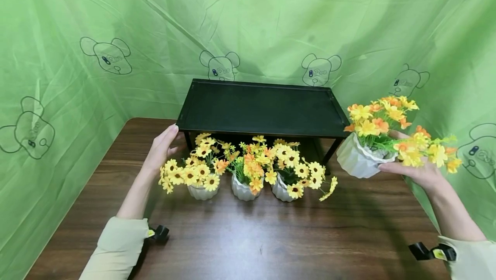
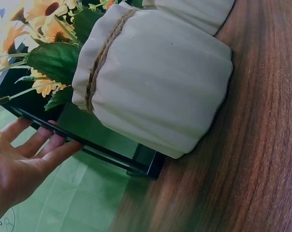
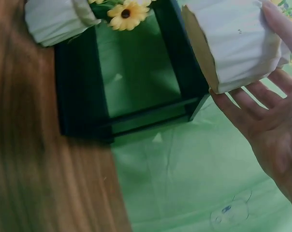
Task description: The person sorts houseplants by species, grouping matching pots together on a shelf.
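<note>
My right hand (image 1: 422, 172) grips a white fluted flowerpot (image 1: 362, 157) and holds it up off the table, beside the right end of a black two-tier rack (image 1: 263, 107). Yellow and orange artificial flowers spill from this pot over the hand. In the right wrist view its fingers spread along the pot's side (image 3: 240, 43). At the rack's left front corner, my left hand (image 1: 160, 146) touches the frame; its extended fingertips (image 2: 68, 150) lie against a black side bar. Three more white pots (image 1: 245, 189) with yellow and orange flowers stand before the rack.
The rack stands at the back of a brown wooden table (image 1: 248, 241). Green cloth (image 1: 263, 21) with bear drawings hangs behind and on both sides. The left pot (image 2: 155, 77) has twine round its rim and stands close to the left hand.
</note>
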A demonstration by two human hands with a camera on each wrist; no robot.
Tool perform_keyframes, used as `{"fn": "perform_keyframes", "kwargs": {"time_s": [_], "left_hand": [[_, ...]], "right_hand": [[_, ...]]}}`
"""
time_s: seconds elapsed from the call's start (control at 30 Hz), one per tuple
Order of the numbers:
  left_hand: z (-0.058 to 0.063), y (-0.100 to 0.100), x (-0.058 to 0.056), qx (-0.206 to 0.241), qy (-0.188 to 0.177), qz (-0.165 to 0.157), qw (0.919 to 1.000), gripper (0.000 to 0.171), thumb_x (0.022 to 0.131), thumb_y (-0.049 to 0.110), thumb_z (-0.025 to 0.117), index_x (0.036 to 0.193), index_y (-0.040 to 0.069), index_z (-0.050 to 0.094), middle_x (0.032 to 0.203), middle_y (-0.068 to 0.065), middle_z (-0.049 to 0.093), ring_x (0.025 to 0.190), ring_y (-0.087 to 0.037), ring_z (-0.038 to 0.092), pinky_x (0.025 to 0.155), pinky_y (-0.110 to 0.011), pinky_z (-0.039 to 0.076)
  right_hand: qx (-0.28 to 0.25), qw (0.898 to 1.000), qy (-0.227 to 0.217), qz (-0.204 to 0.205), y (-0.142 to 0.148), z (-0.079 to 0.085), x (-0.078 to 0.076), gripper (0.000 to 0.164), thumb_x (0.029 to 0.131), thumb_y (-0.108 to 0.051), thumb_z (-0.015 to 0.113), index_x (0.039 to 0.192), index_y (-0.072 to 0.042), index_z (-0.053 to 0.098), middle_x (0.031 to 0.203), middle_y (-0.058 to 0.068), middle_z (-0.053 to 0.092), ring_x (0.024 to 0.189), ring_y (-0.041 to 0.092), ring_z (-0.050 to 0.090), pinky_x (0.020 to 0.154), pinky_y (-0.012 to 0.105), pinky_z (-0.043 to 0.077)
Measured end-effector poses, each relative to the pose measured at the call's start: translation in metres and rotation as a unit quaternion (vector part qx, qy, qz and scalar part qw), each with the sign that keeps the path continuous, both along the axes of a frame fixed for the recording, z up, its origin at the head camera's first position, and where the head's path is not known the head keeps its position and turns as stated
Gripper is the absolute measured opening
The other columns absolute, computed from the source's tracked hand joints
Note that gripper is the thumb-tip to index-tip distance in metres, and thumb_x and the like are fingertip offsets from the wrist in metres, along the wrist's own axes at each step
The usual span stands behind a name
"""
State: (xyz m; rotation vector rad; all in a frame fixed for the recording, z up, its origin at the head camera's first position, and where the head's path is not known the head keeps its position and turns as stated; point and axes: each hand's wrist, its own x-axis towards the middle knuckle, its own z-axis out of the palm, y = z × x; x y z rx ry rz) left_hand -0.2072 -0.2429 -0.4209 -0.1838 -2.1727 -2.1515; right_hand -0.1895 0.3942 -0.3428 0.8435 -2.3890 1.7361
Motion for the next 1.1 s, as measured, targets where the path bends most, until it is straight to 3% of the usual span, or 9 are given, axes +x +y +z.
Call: {"fn": "perform_keyframes", "kwargs": {"time_s": [0.1,0.3,0.47,0.57,0.77,0.87,0.97,1.0,1.1], "left_hand": [[-0.001,0.000,0.000,0.003,0.000,0.000,1.0000,0.044,0.110,0.044,0.045,0.143,0.017,0.056,0.123,0.006,0.067,0.119,-0.009,0.065,0.094,-0.023,0.059],[-0.002,0.001,0.000,-0.005,-0.010,0.007,0.9999,0.053,0.109,0.046,0.045,0.149,0.011,0.051,0.122,0.011,0.064,0.121,-0.009,0.063,0.094,-0.022,0.058],[0.000,0.002,0.000,-0.005,-0.017,0.008,0.9998,0.057,0.108,0.047,0.046,0.152,0.011,0.049,0.122,0.017,0.064,0.121,-0.009,0.062,0.094,-0.021,0.058],[0.000,0.001,0.000,-0.005,-0.015,0.006,0.9999,0.055,0.109,0.046,0.046,0.152,0.011,0.049,0.121,0.017,0.066,0.119,-0.008,0.064,0.094,-0.021,0.058],[0.000,0.000,0.001,-0.002,-0.012,0.005,0.9999,0.055,0.109,0.045,0.046,0.153,0.011,0.048,0.121,0.016,0.066,0.116,-0.006,0.065,0.093,-0.020,0.058],[0.000,0.000,0.001,0.002,-0.016,0.007,0.9998,0.056,0.109,0.045,0.046,0.153,0.012,0.048,0.121,0.019,0.065,0.117,-0.007,0.064,0.093,-0.020,0.058],[0.000,0.000,0.000,0.004,-0.018,0.009,0.9998,0.054,0.109,0.045,0.047,0.152,0.013,0.050,0.121,0.017,0.066,0.117,-0.007,0.064,0.093,-0.020,0.058],[0.000,0.000,0.000,0.004,-0.018,0.009,0.9998,0.054,0.109,0.045,0.047,0.152,0.013,0.050,0.121,0.017,0.066,0.117,-0.007,0.064,0.093,-0.020,0.058],[0.000,0.000,-0.001,0.003,-0.015,0.007,0.9999,0.054,0.109,0.045,0.047,0.152,0.012,0.050,0.123,0.014,0.067,0.116,-0.006,0.065,0.092,-0.021,0.058]], "right_hand": [[-0.001,0.999,0.024,-0.042,-0.009,0.009,-0.005,0.086,0.071,0.024,0.072,0.143,-0.016,0.046,0.119,-0.013,0.069,0.106,-0.002,0.065,0.091,0.006,0.049],[-0.036,0.998,0.023,-0.052,-0.030,0.024,-0.018,0.084,0.070,0.029,0.069,0.141,-0.013,0.049,0.117,-0.009,0.071,0.105,0.000,0.066,0.090,0.007,0.051],[0.056,0.993,0.027,-0.099,-0.046,0.034,-0.027,0.077,0.077,0.020,0.071,0.146,-0.004,0.047,0.123,-0.023,0.064,0.112,-0.007,0.059,0.093,0.004,0.046],[0.115,0.984,0.012,-0.136,-0.057,0.040,-0.034,0.070,0.084,0.007,0.076,0.147,-0.011,0.051,0.127,-0.027,0.061,0.117,-0.009,0.054,0.095,0.003,0.043],[0.188,0.969,-0.035,-0.159,-0.084,0.055,-0.055,0.083,0.088,-0.019,0.080,0.159,-0.019,0.037,0.161,0.005,0.045,0.144,0.015,0.042,0.125,0.037,0.033],[0.247,0.949,-0.048,-0.191,-0.096,0.060,-0.064,0.078,0.087,-0.037,0.082,0.153,-0.014,0.046,0.106,0.010,0.073,0.099,0.021,0.063,0.096,0.043,0.053],[0.284,0.930,-0.085,-0.218,-0.109,0.064,-0.068,0.071,0.084,-0.053,0.081,0.136,-0.009,0.060,0.056,-0.008,0.043,0.058,0.011,0.040,0.058,0.035,0.044],[0.288,0.927,-0.094,-0.223,-0.114,0.064,-0.070,0.072,0.083,-0.056,0.081,0.134,-0.008,0.061,0.057,-0.009,0.038,0.057,0.011,0.035,0.053,0.033,0.038],[0.269,0.934,-0.108,-0.209,-0.129,0.066,-0.073,0.078,0.083,-0.056,0.081,0.141,-0.009,0.058,0.091,0.008,0.071,0.086,0.022,0.059,0.075,0.039,0.053]]}}
